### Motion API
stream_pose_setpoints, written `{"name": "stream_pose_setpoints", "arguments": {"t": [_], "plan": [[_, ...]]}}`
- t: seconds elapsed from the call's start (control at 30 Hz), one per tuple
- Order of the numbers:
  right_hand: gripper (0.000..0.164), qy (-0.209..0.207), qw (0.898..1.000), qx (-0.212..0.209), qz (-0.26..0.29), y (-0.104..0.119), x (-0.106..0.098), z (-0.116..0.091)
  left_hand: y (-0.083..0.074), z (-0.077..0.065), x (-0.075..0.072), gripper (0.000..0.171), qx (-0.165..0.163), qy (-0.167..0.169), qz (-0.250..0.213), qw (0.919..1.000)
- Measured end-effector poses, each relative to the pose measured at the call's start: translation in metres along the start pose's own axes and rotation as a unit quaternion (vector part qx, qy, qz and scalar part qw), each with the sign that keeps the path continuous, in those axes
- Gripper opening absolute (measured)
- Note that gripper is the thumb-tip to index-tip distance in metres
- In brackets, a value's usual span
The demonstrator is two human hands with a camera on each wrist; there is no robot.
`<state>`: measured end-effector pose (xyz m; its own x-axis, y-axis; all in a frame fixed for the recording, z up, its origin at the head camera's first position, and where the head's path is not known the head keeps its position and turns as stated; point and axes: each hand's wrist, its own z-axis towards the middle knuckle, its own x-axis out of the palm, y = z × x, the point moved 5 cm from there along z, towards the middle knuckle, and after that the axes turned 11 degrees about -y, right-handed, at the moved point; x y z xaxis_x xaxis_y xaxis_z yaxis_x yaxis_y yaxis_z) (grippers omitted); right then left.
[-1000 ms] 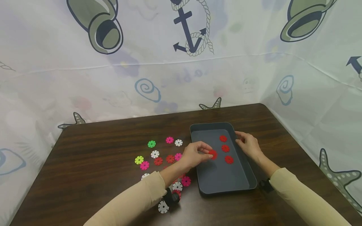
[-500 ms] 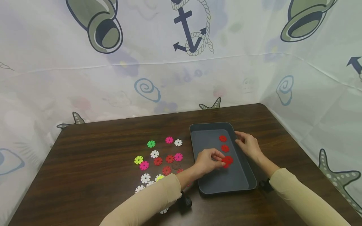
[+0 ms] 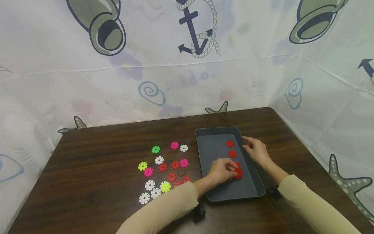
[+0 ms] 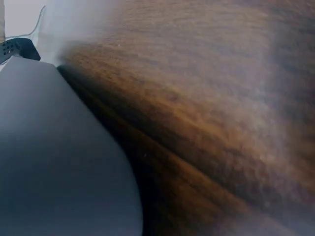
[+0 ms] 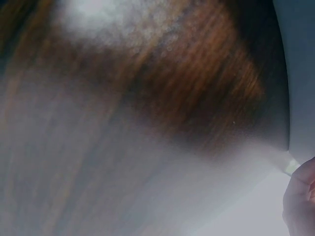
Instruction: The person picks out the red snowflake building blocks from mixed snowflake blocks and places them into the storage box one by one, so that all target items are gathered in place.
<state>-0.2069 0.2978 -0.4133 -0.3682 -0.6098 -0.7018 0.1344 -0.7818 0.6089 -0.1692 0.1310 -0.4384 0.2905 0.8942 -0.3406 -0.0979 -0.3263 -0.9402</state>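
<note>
Red notched disc, plastic-looking (image 3: pixel 238 174): in the head view, over the right half of the tray, pinched at the tips of the left hand (image 3: pixel 220 170).
Left fingers: thumb and fingertips brought nearly together on the red notched disc.
Tray, dark grey, rectangular, shallow (image 3: pixel 246 189): flat on the dark brown wood-grain worktop (image 3: pixel 96 169).
Red discs in the tray: two plainly in view (image 3: pixel 230 143) (image 3: pixel 232 154), spaced apart near the right wall; another, partly hidden (image 3: pixel 238 165), just beyond the held one.
Right hand (image 3: pixel 257 152): at the tray's right rim, thumb and fingertips slightly apart; cannot tell whether curled round the edge.
Loose discs: scattered left of the tray, notched alike; green (image 3: pixel 155 149), pink (image 3: pixel 184 162), white (image 3: pixel 159 160), red (image 3: pixel 162 167), dark brown (image 3: pixel 181 171); yellow (image 3: pixel 165 187) overlapping a white one beside the beige left sleeve (image 3: pixel 166 208).
Backdrop: white cloth printed with anchors and starfish (image 3: pixel 175 74).
Left wrist view: blurred wood grain, smooth grey surface (image 4: pixel 64 157) along the left; fingers out of sight.
Right wrist view: blurred worktop, grey surface at the right edge; part of the right hand at lower right, hold impossible to tell.
</note>
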Motion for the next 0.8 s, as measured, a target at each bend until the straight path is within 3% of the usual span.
{"name": "stream_pose_setpoints", "arguments": {"t": [0.3,0.53,0.8], "plan": [[0.035,0.004,1.0,-0.004,0.0,0.0004,-0.0001,-0.0005,0.0004,-0.0008,0.0085,0.011,0.036,-0.004,0.063,0.9974],[0.035,0.005,1.0,0.001,0.004,0.0009,-0.0004,-0.0011,-0.0017,-0.0002,0.0097,0.012,0.101,-0.03,0.136,0.9851],[0.035,0.007,1.0,0.004,0.005,0.0005,0.0004,-0.0005,0.0001,0.0028,0.0108,0.01,0.103,-0.039,0.154,0.982]]}}
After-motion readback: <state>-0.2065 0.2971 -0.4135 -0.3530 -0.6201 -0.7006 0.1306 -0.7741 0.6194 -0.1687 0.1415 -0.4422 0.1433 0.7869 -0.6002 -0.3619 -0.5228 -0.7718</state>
